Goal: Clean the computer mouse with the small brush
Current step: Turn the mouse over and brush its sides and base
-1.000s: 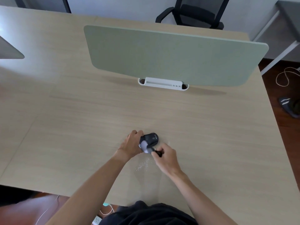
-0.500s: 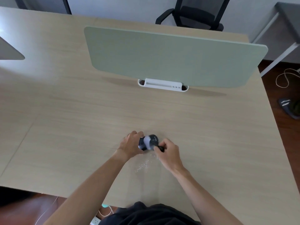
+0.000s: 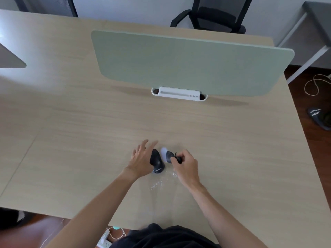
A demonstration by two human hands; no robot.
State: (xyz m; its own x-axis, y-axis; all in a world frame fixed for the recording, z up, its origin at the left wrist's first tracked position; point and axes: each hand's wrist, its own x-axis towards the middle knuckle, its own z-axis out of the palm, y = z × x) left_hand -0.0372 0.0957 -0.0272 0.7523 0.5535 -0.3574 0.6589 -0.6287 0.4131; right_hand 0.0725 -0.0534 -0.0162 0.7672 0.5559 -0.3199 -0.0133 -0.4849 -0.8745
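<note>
The black computer mouse (image 3: 157,162) lies on the wooden table (image 3: 250,158), its long axis pointing away from me, white lettering on its near end. My left hand (image 3: 142,159) is beside it on the left; the fingers are spread and lifted and the palm edge touches the mouse. My right hand (image 3: 187,164) is just right of the mouse, shut on the small brush (image 3: 168,156). The brush's dark head and pale bristles point left toward the mouse, a small gap apart. The bristles are blurred.
White specks of debris (image 3: 160,181) lie on the table just in front of the mouse. A green divider panel (image 3: 188,63) on a white stand (image 3: 179,93) stands further back. An office chair (image 3: 213,17) is behind the table. A power strip (image 3: 104,241) lies on the floor.
My left hand has let go of the mouse and spread its fingers. The mouse now lies turned lengthwise on the table. The brush has come off the mouse and sits to its right.
</note>
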